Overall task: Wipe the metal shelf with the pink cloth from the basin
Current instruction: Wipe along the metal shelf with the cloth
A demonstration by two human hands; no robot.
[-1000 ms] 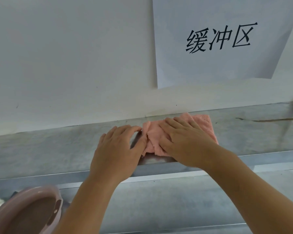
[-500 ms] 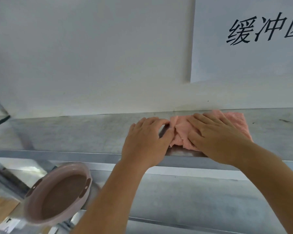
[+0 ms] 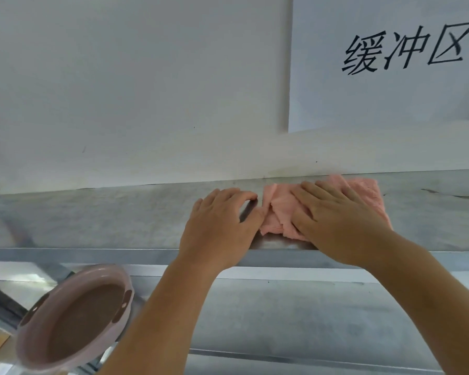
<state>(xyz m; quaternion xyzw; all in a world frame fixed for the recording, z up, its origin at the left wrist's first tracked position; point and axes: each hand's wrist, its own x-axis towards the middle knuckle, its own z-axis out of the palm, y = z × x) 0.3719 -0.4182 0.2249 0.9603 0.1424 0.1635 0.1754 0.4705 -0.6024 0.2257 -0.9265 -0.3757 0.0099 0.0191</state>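
Observation:
The pink cloth (image 3: 279,212) lies bunched on the top metal shelf (image 3: 106,215), close to the wall. My right hand (image 3: 339,220) presses flat on the cloth with fingers spread, covering most of it. My left hand (image 3: 222,226) rests palm down on the shelf just left of the cloth, its thumb touching the cloth's left edge. The pink basin (image 3: 73,320), holding brownish water, stands on the lower shelf at the bottom left.
A white wall rises behind the shelf, with a paper sign (image 3: 390,63) bearing black characters at the upper right. The shelf's front lip (image 3: 92,255) runs across the view. A lower metal shelf (image 3: 295,320) lies beneath. A dark streak (image 3: 450,194) marks the shelf at far right.
The view has swung left, bringing more of the basin and left shelf into sight. Both hands keep the same pose on the cloth, which has barely shifted on the shelf.

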